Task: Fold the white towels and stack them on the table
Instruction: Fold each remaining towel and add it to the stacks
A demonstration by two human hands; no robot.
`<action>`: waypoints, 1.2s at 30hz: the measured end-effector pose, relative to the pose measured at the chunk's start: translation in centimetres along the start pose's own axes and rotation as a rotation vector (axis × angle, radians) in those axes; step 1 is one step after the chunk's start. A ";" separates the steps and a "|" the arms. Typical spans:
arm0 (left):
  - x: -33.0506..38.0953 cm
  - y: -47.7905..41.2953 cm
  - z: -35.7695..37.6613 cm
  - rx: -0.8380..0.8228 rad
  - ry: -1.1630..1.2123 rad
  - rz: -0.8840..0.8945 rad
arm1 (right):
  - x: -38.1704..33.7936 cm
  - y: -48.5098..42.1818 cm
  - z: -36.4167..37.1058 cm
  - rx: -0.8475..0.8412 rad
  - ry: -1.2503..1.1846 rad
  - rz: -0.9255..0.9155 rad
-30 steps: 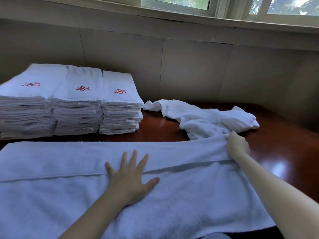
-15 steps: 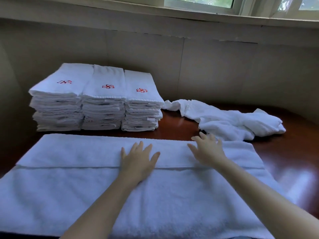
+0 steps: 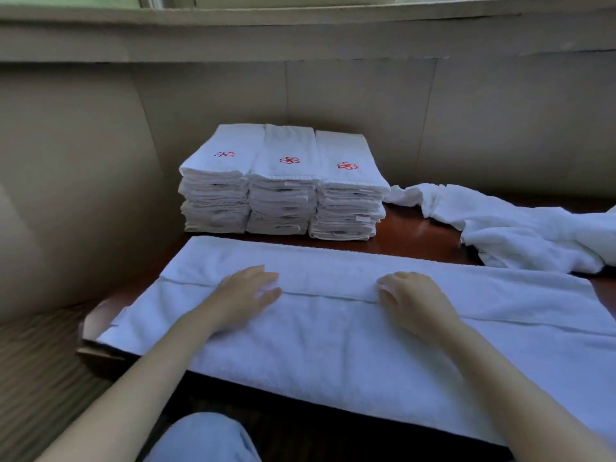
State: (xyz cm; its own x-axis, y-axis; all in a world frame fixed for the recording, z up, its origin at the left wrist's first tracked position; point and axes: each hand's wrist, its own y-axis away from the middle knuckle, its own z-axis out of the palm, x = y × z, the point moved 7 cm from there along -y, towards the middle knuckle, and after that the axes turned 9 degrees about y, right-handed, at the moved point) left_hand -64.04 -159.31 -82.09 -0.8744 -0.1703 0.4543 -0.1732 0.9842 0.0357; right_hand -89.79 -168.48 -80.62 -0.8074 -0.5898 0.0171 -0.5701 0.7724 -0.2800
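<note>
A long white towel (image 3: 333, 348) lies spread across the near part of the dark wooden table (image 3: 410, 235), its far edge folded toward me as a flap. My left hand (image 3: 246, 295) rests flat on the towel at the flap's edge, fingers straight. My right hand (image 3: 410, 298) rests on the same edge to the right, fingers lightly bent and pressing the cloth. Three stacks of folded white towels (image 3: 283, 185) with red flower emblems stand side by side at the back of the table. A crumpled white towel (image 3: 520, 228) lies at the back right.
A beige panelled wall (image 3: 366, 105) runs close behind the table under a window sill. The table's left end (image 3: 96, 321) shows beside striped carpet (image 3: 43, 378). My knee in light blue cloth (image 3: 203, 438) sits below the table's front edge.
The view has swung left and down. My right hand left the towel's right corner and came to the middle of the flap edge. My left hand slid left along that edge.
</note>
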 end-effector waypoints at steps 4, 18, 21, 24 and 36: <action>-0.4 6.0 1.0 -0.135 -0.123 0.283 | -10.4 2.2 2.2 -0.348 -0.105 -0.377; -8.2 8.5 -6.7 0.298 -0.099 0.007 | -15.3 5.2 -1.2 -0.239 -0.102 -0.506; -9.8 7.3 -10.8 0.304 0.121 -0.084 | -16.2 5.0 -1.6 -0.170 -0.053 -0.455; -12.3 6.8 -13.3 0.288 0.332 -0.165 | -15.0 3.7 -2.1 -0.143 -0.013 -0.286; -14.7 -2.6 -11.5 0.465 0.315 -0.434 | -1.1 -8.5 -0.1 -0.132 0.086 0.289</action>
State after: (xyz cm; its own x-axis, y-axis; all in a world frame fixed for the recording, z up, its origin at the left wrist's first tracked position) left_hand -45.51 -158.84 -78.65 -0.5221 -0.4510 0.7239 -0.7131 0.6964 -0.0805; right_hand -84.09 -174.42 -78.21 -0.9453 -0.3241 0.0380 -0.3259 0.9320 -0.1587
